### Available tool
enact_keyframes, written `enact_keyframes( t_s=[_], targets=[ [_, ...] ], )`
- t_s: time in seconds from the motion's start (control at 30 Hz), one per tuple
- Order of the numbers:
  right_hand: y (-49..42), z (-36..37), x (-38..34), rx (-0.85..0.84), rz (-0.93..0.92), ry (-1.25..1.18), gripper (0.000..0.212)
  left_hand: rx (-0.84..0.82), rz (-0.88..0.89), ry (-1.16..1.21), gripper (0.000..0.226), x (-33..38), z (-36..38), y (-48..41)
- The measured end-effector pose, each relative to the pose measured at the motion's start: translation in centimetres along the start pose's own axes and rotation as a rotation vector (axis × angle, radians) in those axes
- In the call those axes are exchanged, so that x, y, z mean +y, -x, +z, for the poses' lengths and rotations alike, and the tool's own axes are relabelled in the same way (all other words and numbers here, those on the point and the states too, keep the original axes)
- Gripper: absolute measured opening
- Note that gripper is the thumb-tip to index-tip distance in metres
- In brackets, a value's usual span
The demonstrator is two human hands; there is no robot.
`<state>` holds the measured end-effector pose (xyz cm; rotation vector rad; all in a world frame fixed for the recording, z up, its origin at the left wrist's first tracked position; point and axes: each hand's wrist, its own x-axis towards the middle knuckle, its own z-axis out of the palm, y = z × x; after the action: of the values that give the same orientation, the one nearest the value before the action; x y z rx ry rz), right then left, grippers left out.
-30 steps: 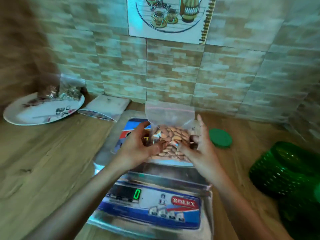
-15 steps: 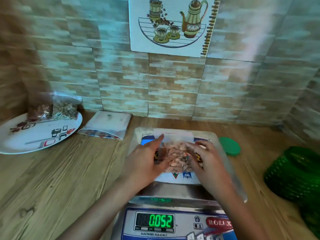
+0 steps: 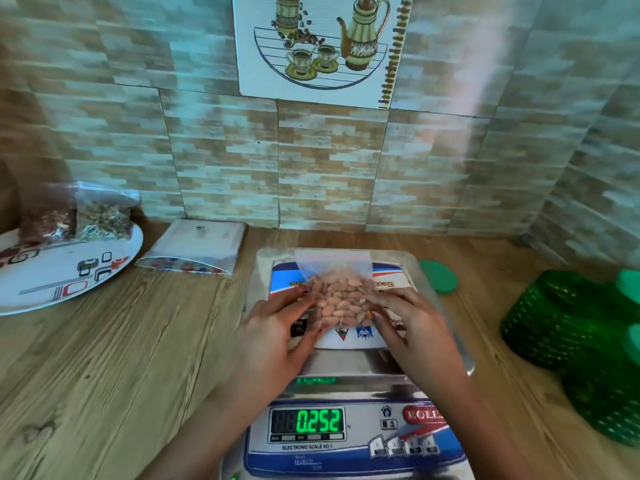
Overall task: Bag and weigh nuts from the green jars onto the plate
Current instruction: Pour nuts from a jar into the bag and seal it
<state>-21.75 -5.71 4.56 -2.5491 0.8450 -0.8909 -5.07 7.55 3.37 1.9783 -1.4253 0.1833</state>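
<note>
L hand (image 3: 277,327) lies flat-fingered vs left side of clear plastic zip bag of pale almonds (image 3: 341,299), sitting on steel pan of digital scale (image 3: 260,282). R hand (image 3: 412,327) touches bag's right side, fingers relaxed, not gripping. Bag prob light, soft, slick, nuts shift: pinch empty top strip, support underneath.

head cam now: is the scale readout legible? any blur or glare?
Head view: scale display reads 0.252, crisp; the filled bags on the plate at far left are smeared by blur; a pale light streak washes the wall tiles upper right; green jars at the right edge look soft.
</note>
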Motion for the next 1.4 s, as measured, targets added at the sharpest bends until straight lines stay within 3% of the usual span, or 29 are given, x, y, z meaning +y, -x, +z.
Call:
enact_keyframes(
  t_s=[0.23,0.37,0.47,0.57,0.67,0.73,0.9,1.1,1.4],
  targets=[
    [4.0,-2.9,2.3,0.106,0.041,-0.040,0.027,0.221,-0.100,0.058,0.045,-1.5,-1.0,5.4],
    [7.4,-4.2,5.4,0.283,0.186,0.040,0.028,0.388,-0.198,0.045,0.041,-2.5,-0.9,8.9],
    [10.7,-4.2,8.7,0.252,0.363,0.085,0.031,0.437,-0.337,0.020,0.041,-3.1,0.2,12.3],
    [14.3,-2.7,11.0,0.048,0.498,0.172,0.036,0.337,-0.450,-0.108,0.047,-3.8,1.3,15.8],
    [17.5,-0.8,12.0,-0.109,0.388,0.354,0.031,0.133,-0.552,-0.293,0.052,-4.2,2.3,18.2],
    [17.9,-0.6,11.7,-0.164,0.412,0.362,0.031,0.029,-0.622,-0.311,0.060,-4.3,2.7,18.6],
    [17.8,-0.6,11.7,-0.147,0.395,0.350,0.032,-0.029,-0.601,-0.332,0.051,-4.3,2.6,18.2],
    [17.8,-0.6,11.5,-0.109,0.379,0.339,0.033,-0.029,-0.527,-0.348,0.071,-4.4,2.6,18.2],
    [17.8,-0.7,11.8,-0.127,0.377,0.334,0.032,-0.048,-0.555,-0.362,0.060,-3.6,2.2,18.1]
  ],
)
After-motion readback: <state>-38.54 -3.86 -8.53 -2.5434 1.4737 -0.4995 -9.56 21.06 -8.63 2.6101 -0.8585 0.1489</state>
